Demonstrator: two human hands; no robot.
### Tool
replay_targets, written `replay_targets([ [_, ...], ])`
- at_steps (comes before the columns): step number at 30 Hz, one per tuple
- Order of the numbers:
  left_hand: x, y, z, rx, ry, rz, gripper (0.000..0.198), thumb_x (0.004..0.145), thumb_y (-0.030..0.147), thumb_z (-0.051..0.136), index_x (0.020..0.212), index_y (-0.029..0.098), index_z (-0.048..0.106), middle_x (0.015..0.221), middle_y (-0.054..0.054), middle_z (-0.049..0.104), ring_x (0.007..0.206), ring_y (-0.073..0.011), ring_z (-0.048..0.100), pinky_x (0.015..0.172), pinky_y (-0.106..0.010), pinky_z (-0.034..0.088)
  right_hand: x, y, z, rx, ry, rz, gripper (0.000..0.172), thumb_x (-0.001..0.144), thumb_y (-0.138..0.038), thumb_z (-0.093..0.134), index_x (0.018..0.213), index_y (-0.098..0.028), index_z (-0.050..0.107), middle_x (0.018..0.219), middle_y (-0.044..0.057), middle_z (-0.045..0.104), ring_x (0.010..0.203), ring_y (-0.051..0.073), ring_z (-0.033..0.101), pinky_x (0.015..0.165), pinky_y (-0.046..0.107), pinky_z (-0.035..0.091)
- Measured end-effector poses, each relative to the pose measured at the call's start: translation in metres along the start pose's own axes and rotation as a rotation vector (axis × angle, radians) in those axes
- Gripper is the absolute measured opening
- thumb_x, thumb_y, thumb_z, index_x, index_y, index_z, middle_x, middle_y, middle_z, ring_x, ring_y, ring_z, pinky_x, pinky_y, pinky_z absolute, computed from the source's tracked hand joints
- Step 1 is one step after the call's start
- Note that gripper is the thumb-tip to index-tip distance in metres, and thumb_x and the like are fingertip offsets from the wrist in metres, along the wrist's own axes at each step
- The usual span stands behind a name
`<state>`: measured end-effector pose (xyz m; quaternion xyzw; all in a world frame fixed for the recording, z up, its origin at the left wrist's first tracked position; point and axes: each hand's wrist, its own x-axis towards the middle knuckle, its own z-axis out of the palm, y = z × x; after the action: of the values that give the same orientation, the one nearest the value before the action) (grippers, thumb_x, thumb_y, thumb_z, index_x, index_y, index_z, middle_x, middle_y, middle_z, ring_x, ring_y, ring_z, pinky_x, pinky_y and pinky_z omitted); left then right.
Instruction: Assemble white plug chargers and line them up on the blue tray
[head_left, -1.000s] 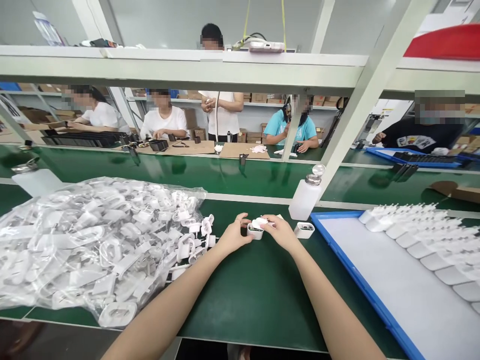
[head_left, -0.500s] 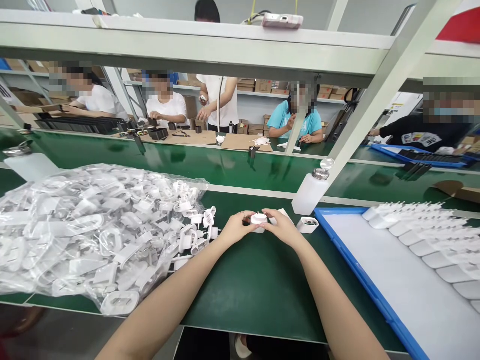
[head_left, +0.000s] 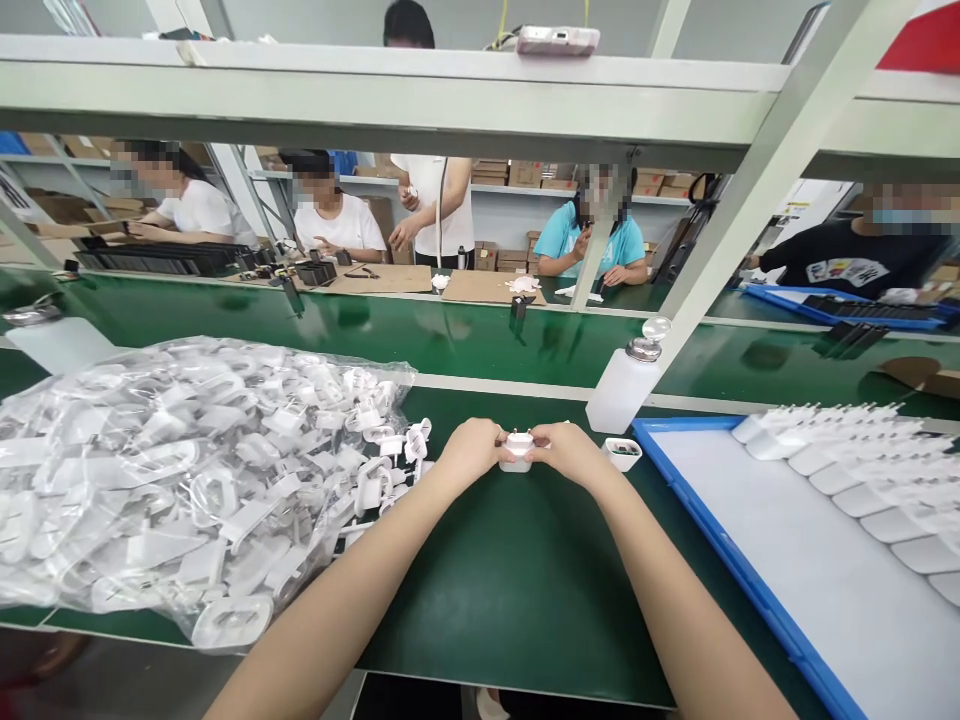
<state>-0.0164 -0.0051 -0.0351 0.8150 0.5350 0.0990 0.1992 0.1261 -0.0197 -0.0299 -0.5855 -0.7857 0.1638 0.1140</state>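
Between my two hands, at the middle of the green bench, is a white plug charger (head_left: 517, 452) with two metal pins pointing up. My left hand (head_left: 475, 450) grips its left side, fingers closed. On its right side, my right hand (head_left: 568, 452) pinches it with thumb and fingers. Just right of my right hand stands an open white charger housing (head_left: 622, 454), with circuit parts showing inside. A large clear plastic bag (head_left: 187, 480) of white plug covers lies to my left, and some loose covers (head_left: 390, 462) spill from its mouth.
A blue-rimmed tray (head_left: 739, 570) holds rows of white chargers (head_left: 862, 470) on the right. Behind the housing stands a white dispenser bottle (head_left: 624, 385); another bottle (head_left: 64, 335) is far left. A slanted metal post (head_left: 720, 235) rises nearby. Several people work across the green conveyor (head_left: 465, 340).
My hands have shifted from the charger's top to its sides, and its pins and body show more clearly. Across the line, a seated co-worker's hands have moved slightly.
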Motion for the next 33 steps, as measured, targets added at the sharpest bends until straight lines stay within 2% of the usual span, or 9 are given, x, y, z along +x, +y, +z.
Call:
replay_targets([
  [3,0.011,0.015,-0.015,0.22,-0.136,-0.053,0.021,0.051,0.027,0.06,0.068,0.015,0.061,0.065,-0.007,0.059,0.064,-0.0199,0.054,0.053,-0.025,0.038,0.007,-0.004,-0.007,-0.128,-0.091,0.008,0.004,0.059,-0.02,0.054,0.06,-0.017,0.057,0.06,0.0,0.057,0.058,0.013,0.051,0.046,0.019,0.03],
  [7,0.025,0.025,-0.022,0.317,-0.249,-0.074,0.032,0.046,0.024,0.063,0.076,0.014,0.06,0.068,-0.008,0.059,0.063,-0.0198,0.054,0.053,-0.025,0.039,0.014,-0.007,-0.01,-0.179,-0.155,0.045,0.003,0.057,-0.019,0.056,0.057,-0.016,0.057,0.056,0.0,0.055,0.055,0.012,0.049,0.042,0.019,0.026],
  [15,0.021,0.028,-0.019,0.334,-0.248,-0.096,0.031,0.047,0.021,0.062,0.076,0.012,0.059,0.07,-0.009,0.059,0.064,-0.0192,0.054,0.052,-0.024,0.039,0.019,-0.012,-0.012,-0.231,-0.189,0.07,0.008,0.053,-0.019,0.058,0.06,-0.015,0.057,0.057,0.003,0.056,0.057,0.015,0.051,0.043,0.02,0.027],
  [18,0.013,0.023,-0.017,0.299,-0.196,-0.064,0.028,0.049,0.025,0.06,0.074,0.013,0.059,0.07,-0.009,0.059,0.065,-0.0197,0.054,0.051,-0.023,0.038,0.012,-0.011,-0.008,-0.164,-0.13,0.04,0.007,0.057,-0.02,0.056,0.062,-0.015,0.056,0.062,0.004,0.057,0.062,0.016,0.052,0.048,0.021,0.031],
  [20,0.006,0.018,-0.015,0.257,-0.15,-0.028,0.026,0.051,0.029,0.057,0.072,0.014,0.059,0.068,-0.007,0.058,0.064,-0.019,0.054,0.05,-0.023,0.037,0.002,-0.01,0.0,-0.11,-0.079,0.048,0.015,0.059,-0.022,0.055,0.072,-0.014,0.055,0.07,0.005,0.058,0.067,0.017,0.052,0.053,0.022,0.034],
  [24,-0.008,0.015,-0.006,0.162,-0.074,0.03,0.028,0.052,0.041,0.052,0.063,0.016,0.058,0.062,-0.004,0.057,0.059,-0.017,0.052,0.047,-0.022,0.035,-0.026,-0.014,0.031,0.144,0.127,0.143,0.061,0.051,-0.027,0.061,0.105,-0.01,0.036,0.099,0.011,0.049,0.086,0.021,0.048,0.066,0.025,0.037],
  [27,-0.017,0.016,0.003,0.039,-0.081,0.117,0.031,0.052,0.045,0.049,0.059,0.016,0.056,0.059,-0.002,0.056,0.057,-0.0144,0.051,0.048,-0.021,0.034,-0.046,-0.018,0.048,0.281,0.234,0.201,0.055,0.051,-0.031,0.06,0.099,-0.015,0.038,0.096,0.009,0.05,0.083,0.021,0.049,0.062,0.026,0.04],
  [30,-0.021,0.011,0.01,-0.209,-0.18,0.236,0.033,0.057,0.046,0.045,0.068,0.017,0.056,0.063,0.0,0.057,0.058,-0.0115,0.051,0.051,-0.019,0.036,-0.058,-0.007,0.04,0.324,0.313,0.285,0.041,0.051,-0.033,0.058,0.085,-0.018,0.042,0.082,0.005,0.054,0.072,0.018,0.052,0.058,0.025,0.04],
  [33,-0.019,0.0,0.019,-0.361,-0.189,0.225,0.035,0.063,0.045,0.038,0.072,0.015,0.055,0.064,0.0,0.056,0.058,-0.0099,0.05,0.055,-0.019,0.037,-0.068,0.029,0.005,0.332,0.467,0.434,0.043,0.053,-0.034,0.057,0.088,-0.017,0.039,0.079,0.002,0.054,0.069,0.015,0.052,0.059,0.024,0.04],
])
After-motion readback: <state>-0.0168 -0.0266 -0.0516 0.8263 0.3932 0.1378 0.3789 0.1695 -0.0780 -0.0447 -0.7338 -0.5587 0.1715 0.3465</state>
